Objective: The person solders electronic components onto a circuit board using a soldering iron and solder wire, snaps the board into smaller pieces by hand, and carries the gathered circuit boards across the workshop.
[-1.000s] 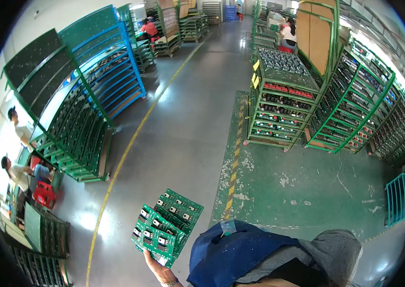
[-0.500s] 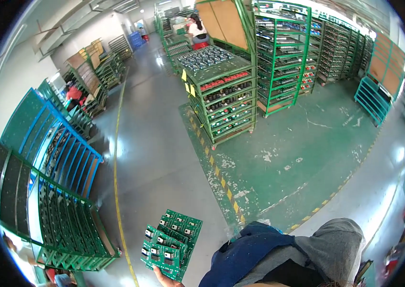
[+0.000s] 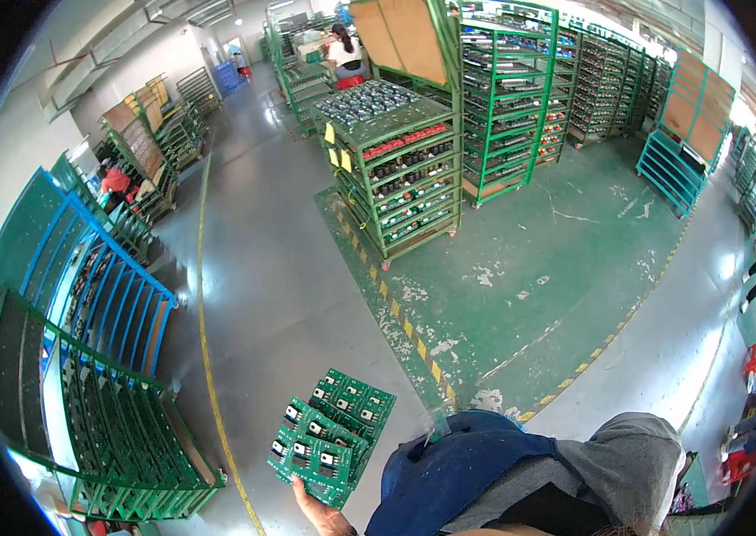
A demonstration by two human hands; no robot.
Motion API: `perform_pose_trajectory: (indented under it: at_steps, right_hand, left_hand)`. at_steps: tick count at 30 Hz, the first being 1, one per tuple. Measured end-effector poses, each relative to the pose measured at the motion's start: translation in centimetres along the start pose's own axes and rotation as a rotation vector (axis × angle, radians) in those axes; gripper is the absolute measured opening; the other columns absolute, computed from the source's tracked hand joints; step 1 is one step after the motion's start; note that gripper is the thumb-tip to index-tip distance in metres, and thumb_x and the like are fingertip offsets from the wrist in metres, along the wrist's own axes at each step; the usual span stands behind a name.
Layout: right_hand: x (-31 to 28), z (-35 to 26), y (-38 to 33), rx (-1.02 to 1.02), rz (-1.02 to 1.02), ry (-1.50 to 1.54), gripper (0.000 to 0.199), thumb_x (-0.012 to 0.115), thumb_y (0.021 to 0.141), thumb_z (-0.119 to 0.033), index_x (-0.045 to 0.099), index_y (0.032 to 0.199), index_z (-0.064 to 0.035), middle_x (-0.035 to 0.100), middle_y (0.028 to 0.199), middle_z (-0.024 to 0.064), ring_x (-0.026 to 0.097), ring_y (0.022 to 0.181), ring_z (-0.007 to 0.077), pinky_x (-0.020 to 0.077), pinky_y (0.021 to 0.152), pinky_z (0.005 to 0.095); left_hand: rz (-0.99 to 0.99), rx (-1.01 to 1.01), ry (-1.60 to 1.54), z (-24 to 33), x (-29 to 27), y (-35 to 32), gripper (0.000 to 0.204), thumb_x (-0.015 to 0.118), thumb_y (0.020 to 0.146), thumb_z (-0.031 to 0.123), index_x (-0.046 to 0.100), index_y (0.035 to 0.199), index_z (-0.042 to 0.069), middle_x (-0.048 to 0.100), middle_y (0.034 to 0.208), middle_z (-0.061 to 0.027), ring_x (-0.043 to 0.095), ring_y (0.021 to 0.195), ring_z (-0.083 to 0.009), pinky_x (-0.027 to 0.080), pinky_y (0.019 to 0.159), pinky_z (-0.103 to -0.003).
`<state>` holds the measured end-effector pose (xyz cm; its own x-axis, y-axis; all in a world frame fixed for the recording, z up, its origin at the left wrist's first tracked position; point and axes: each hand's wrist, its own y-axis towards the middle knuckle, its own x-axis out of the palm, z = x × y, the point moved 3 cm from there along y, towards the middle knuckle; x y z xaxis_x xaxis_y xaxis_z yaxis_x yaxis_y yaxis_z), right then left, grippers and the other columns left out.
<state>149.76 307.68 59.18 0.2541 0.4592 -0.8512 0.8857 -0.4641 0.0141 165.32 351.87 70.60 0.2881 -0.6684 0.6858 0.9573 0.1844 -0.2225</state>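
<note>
My left hand (image 3: 320,513) comes in from the lower edge and is closed on the near edge of a small stack of green circuit boards (image 3: 323,451). The boards overlap like fanned cards, tilted, with several black and white components on their upper faces. Thumb and part of the palm show; the other fingers are hidden beneath the boards. My right hand is out of view. Blue cloth (image 3: 449,469) and a grey sleeve (image 3: 633,456) fill the lower middle.
A green rack (image 3: 409,201) loaded with boards and parts stands ahead beside a hazard-striped floor line (image 3: 396,308). Taller green racks (image 3: 508,107) stand behind it. Blue (image 3: 128,299) and green racks (image 3: 132,447) line the left. A seated person (image 3: 345,55) works farther back.
The stack of boards and my left hand have risen slightly and shifted right in the picture. The racks have slid left as the view turned a little. My grip stays the same.
</note>
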Motion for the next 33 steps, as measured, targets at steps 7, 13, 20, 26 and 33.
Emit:
perform_pose_trajectory:
  at_steps: [7,13,20,26,33]
  right_hand:
    - [1.3,-9.9,19.3,-0.703,-0.321,-0.156,0.031,0.064,0.092,-0.03,0.062,0.098,0.0003,0.066,0.076,0.014,0.064,0.07,0.0197,0.0481,0.058,0.0357]
    - [6.3,-19.3,25.6,-1.187,-0.595,-0.278,0.031,0.064,0.092,-0.03,0.062,0.098,0.0005,0.065,0.075,0.014,0.064,0.069,0.0194,0.0479,0.057,0.0354]
    - [9.0,-24.3,32.5,-1.513,-0.725,-0.407,0.031,0.064,0.092,-0.03,0.062,0.097,0.0006,0.065,0.075,0.0141,0.064,0.069,0.0191,0.0477,0.057,0.035]
    - [10.3,-33.2,32.1,-1.334,-1.261,-0.108,0.044,0.057,0.095,-0.032,0.052,0.128,-0.0038,0.066,0.106,0.0156,0.063,0.098,0.0249,0.0505,0.081,0.0385]
    - [8.4,-38.8,17.3,-0.552,-2.273,0.457,0.068,0.045,0.098,-0.053,0.033,0.146,-0.0063,0.046,0.139,0.01,0.045,0.127,0.0179,0.0401,0.102,0.0322]
  left_hand:
    - [0.239,-0.124,-0.091,0.1,2.0,-1.9,0.047,0.067,0.09,0.028,0.054,0.127,0.003,0.063,0.121,-0.0121,0.063,0.107,-0.0254,0.053,0.093,-0.043]
    - [0.204,-0.106,-0.289,-1.7,1.9,-3.0,0.051,0.07,0.088,0.028,0.053,0.128,0.001,0.064,0.121,-0.0139,0.065,0.105,-0.0247,0.054,0.092,-0.042]
    - [0.282,0.128,-0.376,-4.6,2.9,-4.8,0.056,0.067,0.09,0.03,0.048,0.133,0.0,0.062,0.125,-0.0169,0.065,0.108,-0.0264,0.055,0.092,-0.043]
    - [0.576,0.265,-0.435,-6.1,7.3,-9.4,0.048,0.065,0.091,0.028,0.051,0.128,0.0,0.065,0.118,-0.0136,0.067,0.101,-0.0237,0.057,0.088,-0.039]
    - [0.816,0.542,-0.557,-12.9,9.9,-16.8,0.046,0.062,0.093,0.024,0.05,0.13,0.0,0.063,0.12,-0.015,0.066,0.101,-0.0253,0.057,0.087,-0.04]
